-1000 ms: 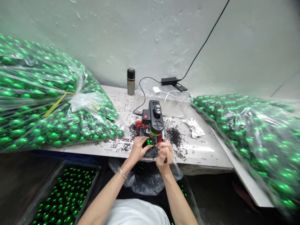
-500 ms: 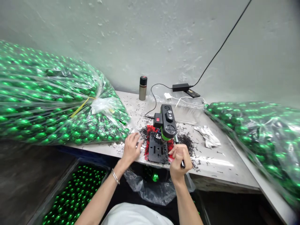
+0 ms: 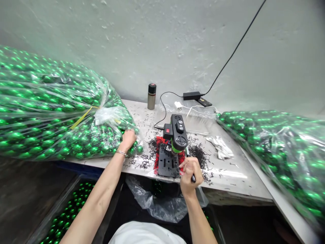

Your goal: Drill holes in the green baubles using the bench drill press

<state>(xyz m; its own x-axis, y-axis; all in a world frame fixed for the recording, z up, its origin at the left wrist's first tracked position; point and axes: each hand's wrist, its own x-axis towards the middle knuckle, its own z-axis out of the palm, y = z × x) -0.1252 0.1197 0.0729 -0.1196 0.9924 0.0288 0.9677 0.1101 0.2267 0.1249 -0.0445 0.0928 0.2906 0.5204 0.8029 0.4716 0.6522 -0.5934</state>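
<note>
My left hand (image 3: 129, 138) reaches into the mouth of a big clear plastic bag (image 3: 101, 117) of shiny green balls on the left. Its fingertips are hidden among the balls and plastic, so I cannot tell if they grip one. A loose green ball (image 3: 139, 149) sits at the bag's edge beside that hand. My right hand (image 3: 191, 174) is wrapped round the black-gripped lever (image 3: 193, 178) of a small black and green bench machine (image 3: 179, 134). Under the machine's head lies a slotted black base plate (image 3: 167, 164) on a red mat (image 3: 156, 159).
Small black bits (image 3: 199, 156) litter the table (image 3: 228, 179). Behind stand a spray can (image 3: 151, 96) and a power adapter (image 3: 192, 96) with cables. White gloves (image 3: 221, 147) lie right of the machine. Another bag of green balls (image 3: 274, 142) fills the right side. Below, a bin holds green balls (image 3: 68, 210).
My left hand has moved left and up from beside the machine into the bag's mouth. My right hand stays on the lever. A green ball seen below the table edge is gone from sight.
</note>
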